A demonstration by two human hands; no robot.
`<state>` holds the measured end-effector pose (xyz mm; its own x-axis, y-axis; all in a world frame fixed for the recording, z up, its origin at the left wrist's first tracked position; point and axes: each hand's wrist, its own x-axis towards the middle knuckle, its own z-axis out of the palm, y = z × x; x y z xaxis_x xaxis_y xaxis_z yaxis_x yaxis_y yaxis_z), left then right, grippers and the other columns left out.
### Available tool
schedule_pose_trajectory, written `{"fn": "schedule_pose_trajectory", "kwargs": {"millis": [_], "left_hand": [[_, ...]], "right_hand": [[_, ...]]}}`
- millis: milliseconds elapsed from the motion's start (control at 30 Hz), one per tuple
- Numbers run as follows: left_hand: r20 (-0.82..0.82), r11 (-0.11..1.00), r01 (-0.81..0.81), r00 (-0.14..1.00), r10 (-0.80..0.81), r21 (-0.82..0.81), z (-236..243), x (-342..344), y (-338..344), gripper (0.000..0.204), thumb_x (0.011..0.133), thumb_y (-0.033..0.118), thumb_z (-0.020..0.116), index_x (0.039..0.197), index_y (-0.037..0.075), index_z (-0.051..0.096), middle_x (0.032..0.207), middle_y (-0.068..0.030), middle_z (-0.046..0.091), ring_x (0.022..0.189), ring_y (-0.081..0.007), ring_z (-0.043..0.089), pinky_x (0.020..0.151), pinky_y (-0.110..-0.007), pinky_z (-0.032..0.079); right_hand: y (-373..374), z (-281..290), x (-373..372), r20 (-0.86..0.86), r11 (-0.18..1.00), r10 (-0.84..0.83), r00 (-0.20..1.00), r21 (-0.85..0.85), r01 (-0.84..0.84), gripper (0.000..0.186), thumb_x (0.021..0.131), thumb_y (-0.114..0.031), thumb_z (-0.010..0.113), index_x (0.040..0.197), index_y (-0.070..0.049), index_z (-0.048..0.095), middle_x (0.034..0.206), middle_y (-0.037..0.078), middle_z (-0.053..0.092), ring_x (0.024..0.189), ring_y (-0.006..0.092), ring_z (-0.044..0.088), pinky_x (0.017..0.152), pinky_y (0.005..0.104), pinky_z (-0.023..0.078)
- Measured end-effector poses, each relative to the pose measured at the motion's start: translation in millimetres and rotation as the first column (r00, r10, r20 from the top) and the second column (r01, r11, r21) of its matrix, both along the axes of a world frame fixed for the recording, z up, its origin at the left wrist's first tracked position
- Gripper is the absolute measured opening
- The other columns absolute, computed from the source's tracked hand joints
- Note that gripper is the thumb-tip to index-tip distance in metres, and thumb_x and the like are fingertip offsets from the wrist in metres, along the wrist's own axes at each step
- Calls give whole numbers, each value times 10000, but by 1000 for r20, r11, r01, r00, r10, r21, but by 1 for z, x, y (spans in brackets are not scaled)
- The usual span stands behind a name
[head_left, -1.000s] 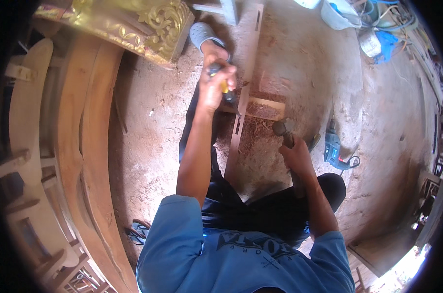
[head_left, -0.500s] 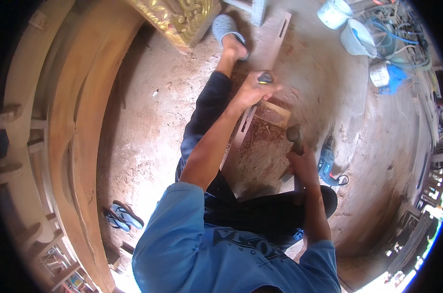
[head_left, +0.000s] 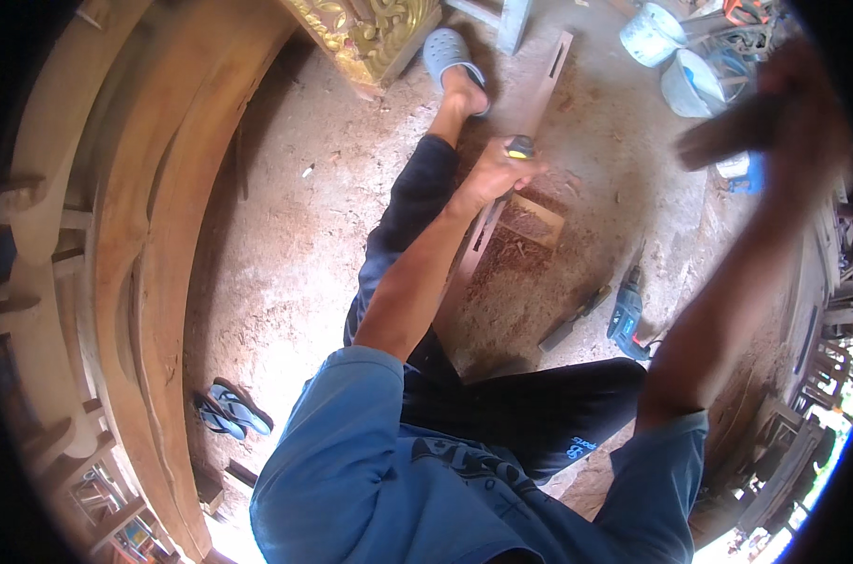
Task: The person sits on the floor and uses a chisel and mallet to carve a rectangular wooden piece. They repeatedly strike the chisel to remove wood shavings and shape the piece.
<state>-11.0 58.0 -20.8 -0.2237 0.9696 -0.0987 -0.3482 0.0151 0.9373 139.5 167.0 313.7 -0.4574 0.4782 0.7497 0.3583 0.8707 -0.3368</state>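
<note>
My left hand (head_left: 492, 177) is closed round a chisel (head_left: 519, 146); its dark, yellow-marked handle end points up and the blade is hidden. Below it lies a long, narrow wooden board (head_left: 533, 99) with slots cut into it near both ends. High at the right, my right hand (head_left: 812, 122) grips a brown wooden mallet (head_left: 735, 134), both smeared by motion and well away from the chisel. A short wooden block (head_left: 546, 212) sits beside the board, with shavings on and around it.
A blue corded drill (head_left: 626, 312) and a dark flat tool (head_left: 575, 321) lie on the floor near my right knee. Buckets (head_left: 652, 36) stand at the far right. Large timbers (head_left: 171, 207) line the left, near flip-flops (head_left: 234, 410). Gilded carved wood (head_left: 370, 38) is far ahead.
My right hand has swung up and to the far right with the mallet, uncovering the flat tool on the floor. My left hand stays on the chisel over the board.
</note>
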Motion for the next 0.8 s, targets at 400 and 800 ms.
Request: {"fn": "schedule_pose_trajectory", "kwargs": {"millis": [400, 800], "left_hand": [[-41, 998, -9, 999, 7, -59, -13, 6, 11, 200, 884, 122, 747, 777, 53, 592, 583, 9, 545, 476, -69, 486, 445, -250, 371], [-136, 995, -93, 986, 95, 18, -22, 13, 8, 156, 893, 122, 725, 797, 50, 625, 595, -7, 566, 480, -76, 515, 433, -260, 388]], "right_hand": [[23, -110, 29, 343, 703, 170, 924, -699, 131, 203, 905, -210, 636, 1060, -80, 626, 760, 33, 586, 673, 134, 555, 611, 302, 432], [-20, -274, -2, 663, 904, 237, 710, -419, 90, 306, 938, -286, 672, 1150, -65, 685, 997, 143, 705, 867, 310, 647, 801, 453, 498]]}}
